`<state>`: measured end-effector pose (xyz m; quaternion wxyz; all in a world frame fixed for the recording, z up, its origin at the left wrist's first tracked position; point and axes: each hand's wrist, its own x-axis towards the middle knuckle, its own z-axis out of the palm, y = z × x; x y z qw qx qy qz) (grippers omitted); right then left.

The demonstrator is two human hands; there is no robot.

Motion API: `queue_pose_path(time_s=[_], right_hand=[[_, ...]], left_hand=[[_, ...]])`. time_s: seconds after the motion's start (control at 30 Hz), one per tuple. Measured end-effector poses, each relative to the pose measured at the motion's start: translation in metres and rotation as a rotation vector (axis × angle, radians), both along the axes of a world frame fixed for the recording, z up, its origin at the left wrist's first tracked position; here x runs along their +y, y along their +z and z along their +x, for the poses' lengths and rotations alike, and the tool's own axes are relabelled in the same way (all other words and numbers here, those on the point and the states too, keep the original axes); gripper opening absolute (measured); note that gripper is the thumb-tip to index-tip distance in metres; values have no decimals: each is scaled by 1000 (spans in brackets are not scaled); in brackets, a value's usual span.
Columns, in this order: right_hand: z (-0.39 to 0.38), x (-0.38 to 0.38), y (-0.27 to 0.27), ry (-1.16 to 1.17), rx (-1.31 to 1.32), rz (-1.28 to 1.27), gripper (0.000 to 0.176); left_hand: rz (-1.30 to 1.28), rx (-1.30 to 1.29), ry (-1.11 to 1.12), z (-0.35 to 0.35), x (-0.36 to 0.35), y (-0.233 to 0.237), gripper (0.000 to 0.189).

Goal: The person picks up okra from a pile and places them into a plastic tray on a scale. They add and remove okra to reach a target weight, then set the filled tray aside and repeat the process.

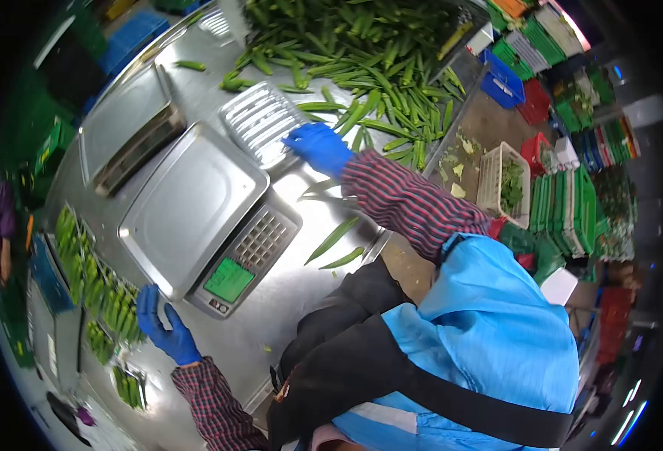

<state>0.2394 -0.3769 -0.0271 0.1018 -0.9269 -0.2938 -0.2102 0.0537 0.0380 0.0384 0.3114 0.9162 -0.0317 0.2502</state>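
My right hand (319, 148), in a blue glove, has its bent fingers on the near right edge of a clear ridged plastic tray (262, 120). The tray lies beside a digital scale with a bare steel pan (196, 203) and a lit green display (228, 279). Behind the tray, a big heap of loose okra (391, 83) spreads over the steel table. My left hand (167, 328), also gloved in blue, is open with thumb and fingers apart. It is between the scale's left corner and rows of packed okra (106, 289). Two loose okra pods (333, 239) lie near my body.
A second scale (132, 128) stands beyond the first on the steel table (271, 331). A small okra pack (128, 387) lies at the left edge. On the floor to the right are a white basket (501, 184), a blue crate (502, 79) and stacked green crates (564, 210).
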Motion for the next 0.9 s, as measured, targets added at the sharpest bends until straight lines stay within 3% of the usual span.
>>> queue_pose_path(time_s=[0.03,0.17,0.23,0.3,0.33,0.5,0.57,0.63,0.7,0.77,0.8,0.83,0.9], right_hand=[[8,0,0,19,109,-136,18],[25,-6,-4,154,103,-142,10],[31,-8,-5,146,138,-146,6],[38,-14,-6,209,158,61,7],[43,-13,-8,204,196,94,14],[45,-33,0,252,283,239,15],[39,-36,7,291,178,573,13],[26,-33,23,423,195,727,8],[-2,-30,59,524,267,781,9],[-9,-31,71,535,269,793,7],[-3,-39,66,588,351,762,24],[4,-48,66,595,360,764,24],[22,-73,67,373,350,819,50]], left_hand=[[20,-6,-24,5,-15,5,45],[123,58,-50,13,-63,11,43],[7,88,-49,14,-82,11,43],[0,120,-84,24,-103,12,43],[-31,156,-119,29,-114,14,43],[36,160,-244,74,-166,31,49],[281,77,-310,99,-193,54,52],[360,25,-348,125,-215,80,51],[439,-19,-389,136,-217,87,49],[627,-23,-624,148,-207,87,41],[631,-76,-624,150,-208,88,36],[631,-67,-617,149,-206,86,36],[667,25,-548,143,-193,72,35]])
